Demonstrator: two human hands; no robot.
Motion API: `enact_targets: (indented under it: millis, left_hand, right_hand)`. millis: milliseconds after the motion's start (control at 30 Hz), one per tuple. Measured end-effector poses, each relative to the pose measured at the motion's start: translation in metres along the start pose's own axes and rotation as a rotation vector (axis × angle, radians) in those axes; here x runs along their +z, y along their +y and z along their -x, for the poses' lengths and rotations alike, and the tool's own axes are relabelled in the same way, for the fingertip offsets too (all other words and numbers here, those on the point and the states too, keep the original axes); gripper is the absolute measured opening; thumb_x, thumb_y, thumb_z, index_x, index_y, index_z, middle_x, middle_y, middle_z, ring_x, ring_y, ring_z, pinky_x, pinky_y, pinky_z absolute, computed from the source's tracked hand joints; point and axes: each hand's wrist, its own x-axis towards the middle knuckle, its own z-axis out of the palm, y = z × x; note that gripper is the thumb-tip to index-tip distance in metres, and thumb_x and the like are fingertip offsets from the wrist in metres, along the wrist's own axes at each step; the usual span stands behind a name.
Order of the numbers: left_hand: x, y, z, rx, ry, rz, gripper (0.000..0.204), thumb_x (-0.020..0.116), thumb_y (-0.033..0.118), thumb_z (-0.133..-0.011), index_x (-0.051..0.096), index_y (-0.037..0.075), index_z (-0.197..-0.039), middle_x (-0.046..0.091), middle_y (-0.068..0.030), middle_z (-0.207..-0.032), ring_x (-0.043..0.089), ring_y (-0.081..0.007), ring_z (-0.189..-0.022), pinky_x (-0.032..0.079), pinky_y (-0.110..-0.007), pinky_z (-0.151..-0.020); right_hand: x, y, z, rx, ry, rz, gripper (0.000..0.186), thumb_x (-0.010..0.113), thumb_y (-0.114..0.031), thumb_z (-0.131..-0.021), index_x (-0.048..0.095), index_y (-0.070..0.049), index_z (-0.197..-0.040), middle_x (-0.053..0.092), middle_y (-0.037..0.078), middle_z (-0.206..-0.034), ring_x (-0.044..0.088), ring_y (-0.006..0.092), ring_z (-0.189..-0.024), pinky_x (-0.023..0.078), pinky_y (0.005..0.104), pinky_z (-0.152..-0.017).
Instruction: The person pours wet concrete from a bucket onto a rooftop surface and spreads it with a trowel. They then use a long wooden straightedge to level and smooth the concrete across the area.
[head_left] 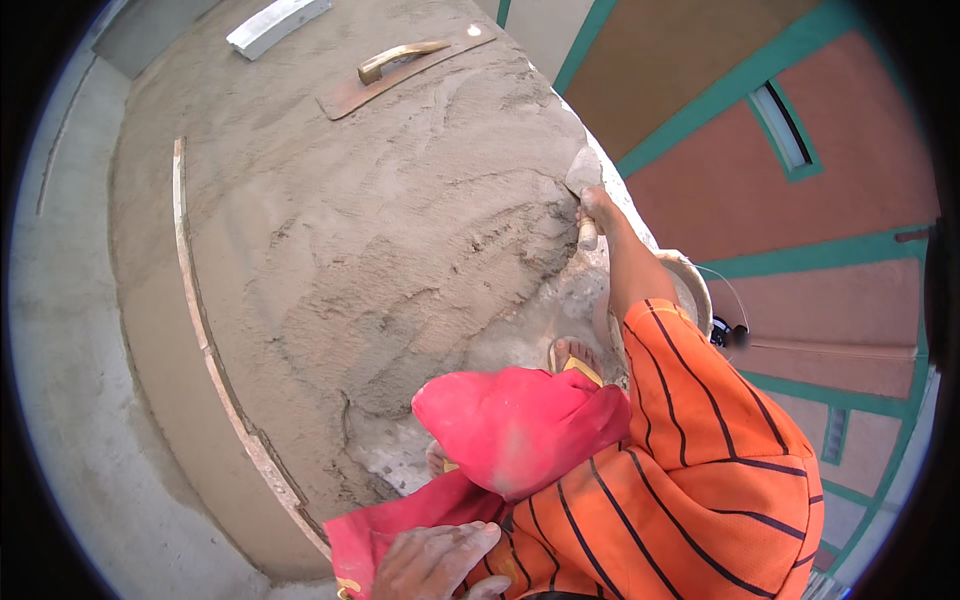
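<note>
My right hand (pixel 597 205) is closed round the handle of a pointed trowel (pixel 584 168). Its grey blade lies on the wet mortar at the right edge of the slab. Rough, freshly spread mortar (pixel 350 240) covers most of the floor before me, with ridges and torn edges near my feet. My left hand (pixel 435 560), dusted with dried cement, lies on my red shorts at the lower edge, fingers stretched out and holding nothing. Farther off, a flat plastering float (pixel 400 75) with a wooden handle rests on the mortar.
A long wooden strip (pixel 205 340) lies along the left side, near a grey wall (pixel 75 330). At the far end sits a pale block or bar (pixel 278 25). Beside my right arm stands a bucket (pixel 695 280). Past the slab's edge, a brown and green building shows below.
</note>
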Motion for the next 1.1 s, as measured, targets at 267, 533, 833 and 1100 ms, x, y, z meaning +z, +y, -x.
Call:
enact_targets:
  millis: [267,533,833,1100]
  left_hand:
    - [0.0,-0.015,0.005,0.124,-0.049,-0.004,0.054,0.076,0.022,-0.078,0.06,0.001,-0.124,0.064,-0.0156,-0.113,0.061,-0.0342,-0.104,0.047,-0.043,-0.089]
    - [0.0,-0.017,0.007,0.128,-0.029,0.024,0.047,0.072,0.021,-0.081,0.06,0.002,-0.121,0.064,-0.0128,-0.108,0.062,-0.0308,-0.096,0.048,-0.039,-0.081]
    - [0.011,-0.032,-0.001,0.174,-0.004,-0.112,0.052,0.077,0.04,-0.077,0.066,0.005,-0.113,0.069,-0.0083,-0.1,0.065,-0.0248,-0.085,0.049,-0.036,-0.071]
    - [0.011,-0.032,0.008,0.153,0.009,-0.058,0.051,0.079,0.036,-0.073,0.066,0.008,-0.113,0.069,-0.0068,-0.099,0.066,-0.0219,-0.082,0.048,-0.033,-0.068]
  right_hand:
    - [0.0,-0.007,0.145,0.057,-0.245,-0.064,0.031,0.045,-0.036,-0.101,0.049,-0.007,-0.091,0.049,0.001,-0.065,0.049,0.0137,-0.045,0.048,0.0317,-0.04]
    - [0.012,0.015,0.122,0.088,-0.223,0.14,0.037,0.039,-0.044,-0.102,0.047,-0.011,-0.087,0.047,-0.001,-0.062,0.046,0.0118,-0.043,0.046,0.0306,-0.039]
    - [0.045,0.073,0.244,-0.518,-0.281,1.043,0.041,0.041,-0.042,-0.102,0.052,-0.003,-0.107,0.058,0.01,-0.073,0.063,0.0237,-0.068,0.051,0.0404,-0.062]
    - [0.024,0.123,0.195,-0.133,-0.161,0.021,0.034,0.044,-0.041,-0.102,0.051,-0.008,-0.098,0.049,0.002,-0.065,0.054,0.0157,-0.054,0.048,0.0339,-0.045]
